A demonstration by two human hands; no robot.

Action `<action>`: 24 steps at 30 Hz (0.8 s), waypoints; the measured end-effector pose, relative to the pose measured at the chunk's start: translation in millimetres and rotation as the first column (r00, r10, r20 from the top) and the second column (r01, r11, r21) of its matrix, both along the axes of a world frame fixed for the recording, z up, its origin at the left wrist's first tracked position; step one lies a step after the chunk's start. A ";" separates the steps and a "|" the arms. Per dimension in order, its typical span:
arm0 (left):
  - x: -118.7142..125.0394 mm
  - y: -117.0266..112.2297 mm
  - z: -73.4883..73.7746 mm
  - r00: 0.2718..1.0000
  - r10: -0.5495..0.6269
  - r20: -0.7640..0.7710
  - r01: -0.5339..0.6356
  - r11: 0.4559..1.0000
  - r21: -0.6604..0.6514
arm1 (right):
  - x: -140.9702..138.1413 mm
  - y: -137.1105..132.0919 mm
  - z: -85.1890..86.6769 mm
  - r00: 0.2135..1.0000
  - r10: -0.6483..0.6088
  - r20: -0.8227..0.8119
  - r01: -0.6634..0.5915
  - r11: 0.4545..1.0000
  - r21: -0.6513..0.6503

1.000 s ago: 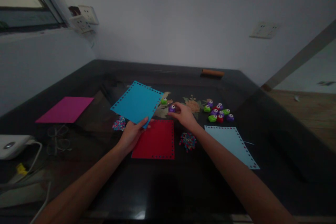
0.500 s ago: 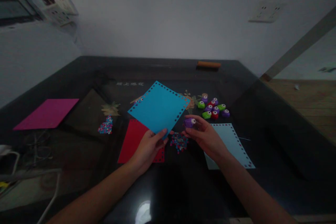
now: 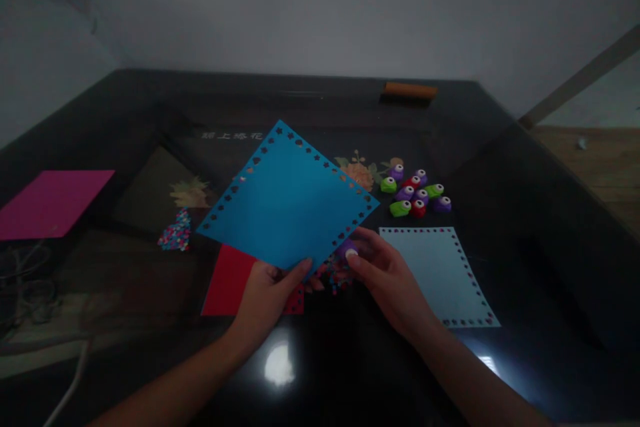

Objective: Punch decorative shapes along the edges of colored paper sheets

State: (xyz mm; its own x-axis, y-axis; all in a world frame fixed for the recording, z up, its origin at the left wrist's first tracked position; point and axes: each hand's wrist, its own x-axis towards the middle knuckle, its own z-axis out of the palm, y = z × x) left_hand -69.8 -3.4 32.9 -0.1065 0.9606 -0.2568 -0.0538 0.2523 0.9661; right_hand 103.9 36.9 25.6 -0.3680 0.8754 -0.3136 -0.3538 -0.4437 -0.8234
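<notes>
My left hand (image 3: 277, 290) pinches the lower corner of a blue sheet of paper (image 3: 290, 203), raised above the table and turned like a diamond. Small shapes are punched along its edges. In my right hand (image 3: 387, 273) is a purple craft punch (image 3: 347, 250) with a white button, at the sheet's lower right edge; whether the paper sits in its slot I cannot tell. Partly covered by the blue sheet and my left hand lies a red sheet (image 3: 227, 283). Punched paper confetti (image 3: 341, 283) shows between my hands. A pale blue sheet (image 3: 425, 263) with punched edges lies right of my right hand.
Several purple, green and red craft punches (image 3: 413, 193) stand behind the pale blue sheet. A pink sheet (image 3: 57, 203) and a second confetti heap (image 3: 176, 232) lie to the left. An orange-brown roll (image 3: 410, 90) rests near the table's back edge (image 3: 300, 73).
The blue sheet looks larger and closer to me. The punch has tipped, its button now turned toward my thumb, and moved down to the sheet's edge. The camera view has tilted down.
</notes>
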 end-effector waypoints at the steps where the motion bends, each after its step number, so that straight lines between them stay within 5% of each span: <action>1: -0.2 0.3 1.1 1.000 -0.007 -0.015 0.007 1.000 0.000 | -0.1 -0.9 0.4 1.000 0.013 -0.006 -0.013 1.000 -0.011; 24: 0.5 -3.0 10.6 0.945 0.024 -0.327 -0.020 1.000 0.015 | -4.2 -11.8 1.5 0.999 0.020 0.025 -0.019 0.999 -0.031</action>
